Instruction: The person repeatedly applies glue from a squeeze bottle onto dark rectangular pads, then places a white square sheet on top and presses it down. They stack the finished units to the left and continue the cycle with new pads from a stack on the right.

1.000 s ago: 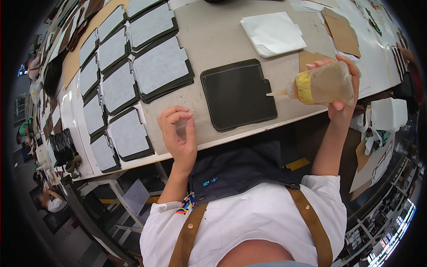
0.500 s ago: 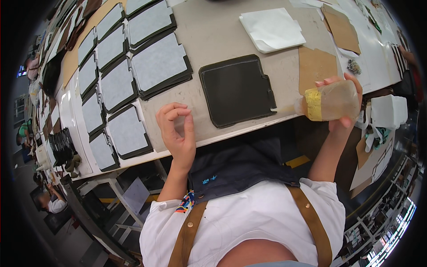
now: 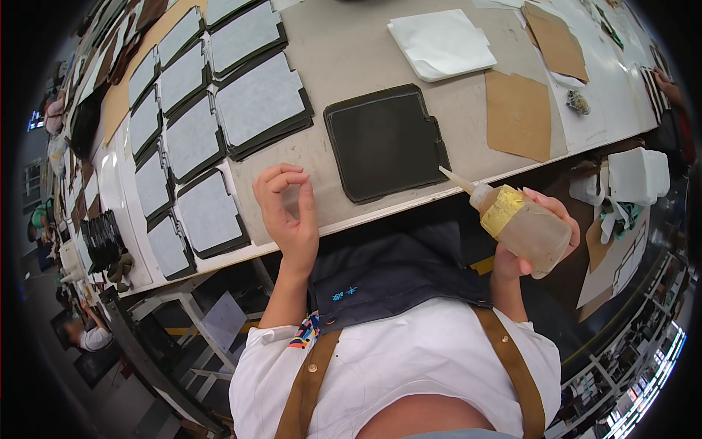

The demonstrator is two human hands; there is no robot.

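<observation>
My right hand (image 3: 556, 219) is wrapped around a translucent squeeze bottle (image 3: 537, 238) with yellow tape at its shoulder. Its tapered nozzle points up and left, with the tip at the right edge of a flat black panel (image 3: 386, 150); whether it touches cannot be told. The panel has rounded corners and a notched right side, and its dark face looks smooth. To its left, my left hand (image 3: 287, 208) hovers over the table's front edge, loosely curled and open, holding nothing.
Several stacks of black-edged panels topped with pale sheets (image 3: 263, 110) fill the table's left. White sheets (image 3: 442, 45) lie behind the black panel. Brown card pieces (image 3: 518, 117) are at the right, near a small crumpled lump (image 3: 578, 102). A white container (image 3: 638, 175) stands beyond the table edge.
My right hand has moved down and left with the bottle, tilting it so the nozzle points upward. The nozzle tip has slid slightly up along the panel's edge. My left hand has barely shifted.
</observation>
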